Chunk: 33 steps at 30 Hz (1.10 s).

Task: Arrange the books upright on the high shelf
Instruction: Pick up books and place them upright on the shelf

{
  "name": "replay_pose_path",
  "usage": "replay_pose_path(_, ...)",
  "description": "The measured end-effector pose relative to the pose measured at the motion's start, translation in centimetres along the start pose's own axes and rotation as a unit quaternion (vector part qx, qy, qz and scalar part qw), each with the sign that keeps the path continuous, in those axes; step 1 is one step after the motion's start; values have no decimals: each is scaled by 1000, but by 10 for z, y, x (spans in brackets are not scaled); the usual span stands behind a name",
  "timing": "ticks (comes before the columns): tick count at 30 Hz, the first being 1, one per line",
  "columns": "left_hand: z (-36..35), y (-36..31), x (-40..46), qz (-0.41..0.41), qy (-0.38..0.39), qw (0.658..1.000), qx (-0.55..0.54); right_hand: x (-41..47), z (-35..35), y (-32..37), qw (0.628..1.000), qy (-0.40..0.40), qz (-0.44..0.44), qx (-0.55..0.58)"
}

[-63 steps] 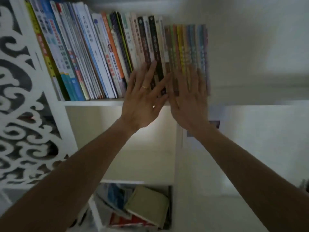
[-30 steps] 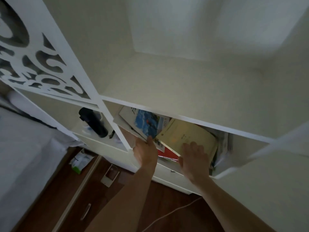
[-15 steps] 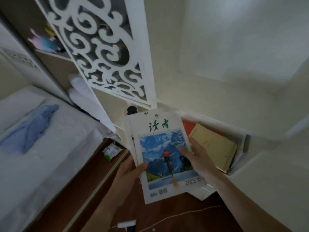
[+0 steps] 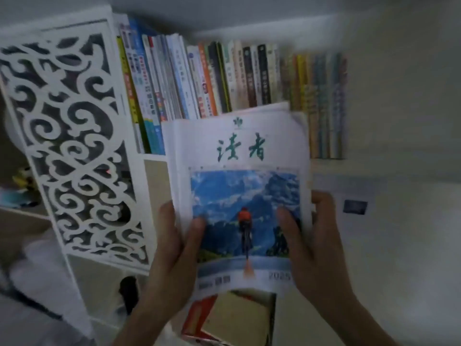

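I hold a small stack of magazines upright in front of me; the top one has a white cover with green characters and a picture of a cyclist under blue mountains. My left hand grips its lower left edge, thumb on the cover. My right hand grips the lower right edge the same way. Behind the stack, a row of upright books fills the left and middle of the high shelf; the stack hides the lower part of several spines.
A white carved lattice panel stands to the left of the shelf. The shelf's right part is bare white wall. Below my hands, a tan book and a red one lie in a lower compartment. A dark object sits at lower left.
Both hands left the shelved books, went down to the lower compartment and took the magazines. They have since lifted the stack up in front of the high shelf.
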<state>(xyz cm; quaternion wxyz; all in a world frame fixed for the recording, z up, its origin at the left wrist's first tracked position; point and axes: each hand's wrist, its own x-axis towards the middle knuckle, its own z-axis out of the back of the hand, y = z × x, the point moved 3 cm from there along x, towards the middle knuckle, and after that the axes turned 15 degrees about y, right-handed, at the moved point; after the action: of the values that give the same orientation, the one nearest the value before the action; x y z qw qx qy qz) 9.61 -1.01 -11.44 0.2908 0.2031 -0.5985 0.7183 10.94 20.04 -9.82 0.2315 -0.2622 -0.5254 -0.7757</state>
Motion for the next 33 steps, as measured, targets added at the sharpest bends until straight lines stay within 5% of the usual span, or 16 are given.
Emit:
replay_pose_path(4,-57,-55,101,-149,96,983,-39,59,98,29,992,-62,67,-83)
replay_pose_path(9,-129,-90,203,-218,148,960,-89,123,196,34,980,-148,95,-95)
replay_pose_path(16,-192,-53,230,-143,165,956,-196,154,235,-22,994,-95,2,-61)
replay_pose_path(21,-203,-29,227,-132,82,981,-115,145,223,-65,992,-117,-47,-25)
replay_pose_path(29,-203,-18,230,-99,55,992,-52,142,223,-70,993,-94,-70,21)
replay_pose_path(33,-191,-33,215,-93,63,988,-108,132,218,-54,994,-97,-46,32)
